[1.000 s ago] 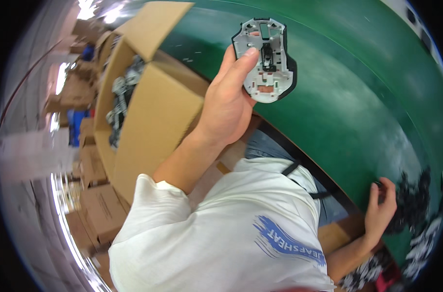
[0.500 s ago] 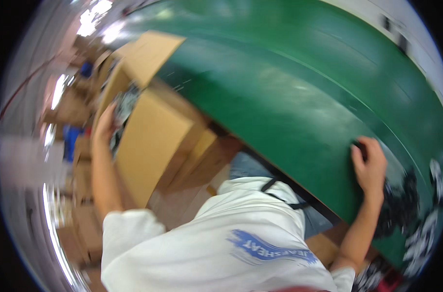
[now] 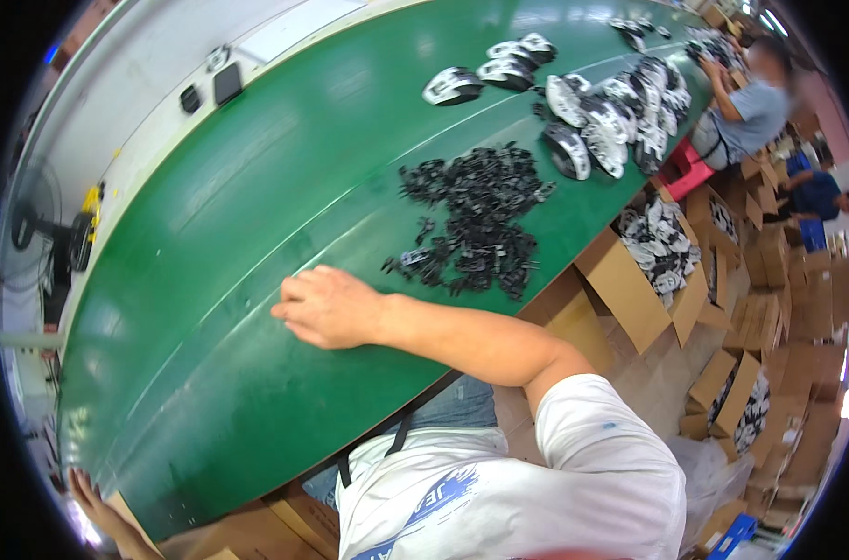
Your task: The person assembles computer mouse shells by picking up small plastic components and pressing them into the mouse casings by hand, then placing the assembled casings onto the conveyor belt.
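Observation:
My right hand (image 3: 329, 306) rests over the green tabletop with its fingers curled inward. Whatever they may hold is hidden beneath them. To its right lies a loose heap of small black plastic pieces (image 3: 480, 219). At the lower left rim of the picture, my left hand (image 3: 86, 497) has its fingers stretched and apart, beside the flap of a cardboard carton (image 3: 126, 511). Nothing shows in that hand. Beyond the black heap lies a pile of curved black-and-white plastic shells (image 3: 602, 117), with several more shells (image 3: 508, 65) set apart farther back.
A co-worker (image 3: 756, 103) sits by a pink stool (image 3: 687, 170) at the table's far right. Open cartons of shells (image 3: 662, 247) stand on the floor at right. A fan (image 3: 46, 224) and small black devices (image 3: 226, 84) are along the far left side.
My view has swung to the right, bringing the black pieces and shells into sight. My left hand, earlier inside the open carton, now shows at its flap. My right hand remains curled.

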Available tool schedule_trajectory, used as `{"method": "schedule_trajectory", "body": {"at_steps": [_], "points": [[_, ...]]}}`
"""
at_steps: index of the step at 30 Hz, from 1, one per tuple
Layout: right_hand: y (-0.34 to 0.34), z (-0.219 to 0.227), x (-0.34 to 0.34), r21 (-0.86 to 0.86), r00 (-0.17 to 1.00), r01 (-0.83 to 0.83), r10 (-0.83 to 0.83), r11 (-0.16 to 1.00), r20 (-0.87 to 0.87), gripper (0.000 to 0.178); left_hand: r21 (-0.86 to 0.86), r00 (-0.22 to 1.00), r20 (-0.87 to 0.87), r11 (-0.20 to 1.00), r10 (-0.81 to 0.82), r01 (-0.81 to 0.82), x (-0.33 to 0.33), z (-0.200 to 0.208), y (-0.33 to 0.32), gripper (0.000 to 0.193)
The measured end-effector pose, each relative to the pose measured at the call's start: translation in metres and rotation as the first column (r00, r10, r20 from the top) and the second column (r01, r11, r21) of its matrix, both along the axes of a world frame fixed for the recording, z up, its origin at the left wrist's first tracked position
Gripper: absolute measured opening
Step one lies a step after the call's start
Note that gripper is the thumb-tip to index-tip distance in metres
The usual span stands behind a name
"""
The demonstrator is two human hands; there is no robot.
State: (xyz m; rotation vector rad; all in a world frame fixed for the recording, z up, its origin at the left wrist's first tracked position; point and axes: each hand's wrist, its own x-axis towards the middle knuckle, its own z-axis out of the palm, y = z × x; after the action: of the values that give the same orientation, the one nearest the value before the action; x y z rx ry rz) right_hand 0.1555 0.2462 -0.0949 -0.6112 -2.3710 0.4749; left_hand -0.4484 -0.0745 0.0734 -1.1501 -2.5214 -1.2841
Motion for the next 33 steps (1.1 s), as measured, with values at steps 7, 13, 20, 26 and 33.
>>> {"method": "schedule_trajectory", "body": {"at_steps": [7, 13, 20, 26, 33], "points": [[0.004, -0.002, -0.033, -0.126, 0.942, -0.136, 0.089, 0.983, -0.323, 0.020, 0.015, 0.706, 0.151, 0.716, -0.691, 0.698, 0.289, -0.044, 0.325, 0.038], [0.015, 0.002, -0.021, -0.287, 0.963, -0.162, 0.087, 0.944, -0.257, 0.009, 0.138, 0.256, 0.281, 0.303, -0.925, 0.943, 0.528, -0.107, 0.538, 0.049], [0.021, -0.005, -0.014, -0.159, 0.950, -0.238, 0.195, 0.958, -0.245, 0.008, -0.470, 0.311, -0.148, 0.344, -0.939, 0.813, 0.647, -0.136, 0.612, 0.074], [0.023, 0.014, -0.006, -0.244, 0.978, -0.200, 0.178, 0.949, -0.110, 0.010, -0.222, 0.432, 0.148, 0.396, -0.890, 0.891, 0.534, -0.127, 0.567, 0.071], [0.034, 0.031, 0.007, -0.416, 0.910, -0.254, 0.069, 0.873, -0.410, 0.016, 0.544, 0.067, 0.759, 0.687, -0.648, 0.482, 0.358, -0.119, 0.405, 0.057]]}}
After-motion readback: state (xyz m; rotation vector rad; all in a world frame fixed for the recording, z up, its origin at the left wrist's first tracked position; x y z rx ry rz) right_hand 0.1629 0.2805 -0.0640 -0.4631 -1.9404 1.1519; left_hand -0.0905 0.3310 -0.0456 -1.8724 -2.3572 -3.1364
